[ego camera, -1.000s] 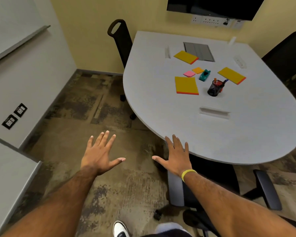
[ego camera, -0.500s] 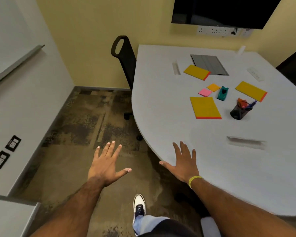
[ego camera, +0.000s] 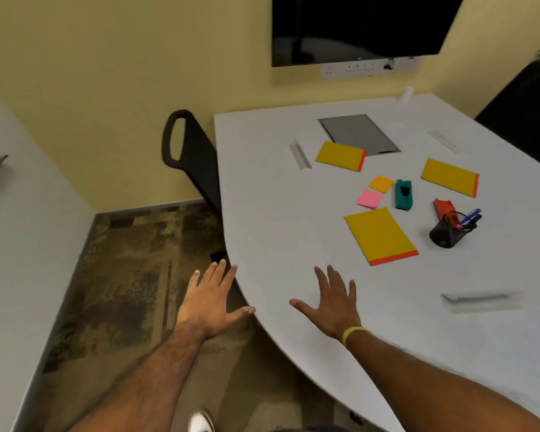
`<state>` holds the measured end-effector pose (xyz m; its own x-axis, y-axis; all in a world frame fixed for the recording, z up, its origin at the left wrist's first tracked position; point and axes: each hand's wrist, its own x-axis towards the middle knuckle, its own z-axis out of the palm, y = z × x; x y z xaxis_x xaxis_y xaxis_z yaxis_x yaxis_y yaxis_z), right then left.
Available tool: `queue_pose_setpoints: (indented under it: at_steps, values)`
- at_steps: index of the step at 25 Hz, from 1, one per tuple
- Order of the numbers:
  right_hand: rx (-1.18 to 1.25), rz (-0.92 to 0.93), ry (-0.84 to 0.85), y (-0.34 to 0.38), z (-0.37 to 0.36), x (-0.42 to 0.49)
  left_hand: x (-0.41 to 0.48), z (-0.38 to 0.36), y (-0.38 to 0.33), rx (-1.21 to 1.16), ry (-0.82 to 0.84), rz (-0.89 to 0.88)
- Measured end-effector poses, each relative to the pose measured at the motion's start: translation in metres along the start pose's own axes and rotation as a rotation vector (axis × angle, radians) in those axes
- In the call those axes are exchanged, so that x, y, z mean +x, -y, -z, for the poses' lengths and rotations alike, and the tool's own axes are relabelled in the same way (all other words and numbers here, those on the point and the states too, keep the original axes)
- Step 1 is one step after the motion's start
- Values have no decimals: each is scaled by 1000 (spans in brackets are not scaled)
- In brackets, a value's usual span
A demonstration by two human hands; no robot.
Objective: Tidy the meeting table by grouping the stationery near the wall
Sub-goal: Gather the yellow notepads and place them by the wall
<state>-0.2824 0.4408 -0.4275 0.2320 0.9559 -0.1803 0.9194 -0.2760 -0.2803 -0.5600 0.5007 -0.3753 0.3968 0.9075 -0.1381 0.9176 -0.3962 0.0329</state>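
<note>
Both hands empty, left hand and right hand spread at near counter edge; stationery scattered mid-counter, and the tilted pen cup risks spilling if knocked in reaching

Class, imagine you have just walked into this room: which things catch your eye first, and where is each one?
Three yellow pads lie spread over the middle of the white table: one nearest the person, one towards the wall, one to the right. Between them sit a pink note, an orange note and a green eraser, with a black pen cup to the right. In front, the left hand and right hand are open and empty.
</note>
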Motion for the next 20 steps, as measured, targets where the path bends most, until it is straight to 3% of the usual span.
queue_pose_setpoints:
  at_steps: [9, 13, 20]
  values:
    - [86, -410, -32, 54, -9, 86, 196, 1, 89, 75, 84, -366]
    - [177, -584, -135, 84, -1, 109, 272, 24, 126, 114, 103, -464]
    - [218, -780, -243, 83, 9, 147, 368, 30, 84, 57, 143, -663]
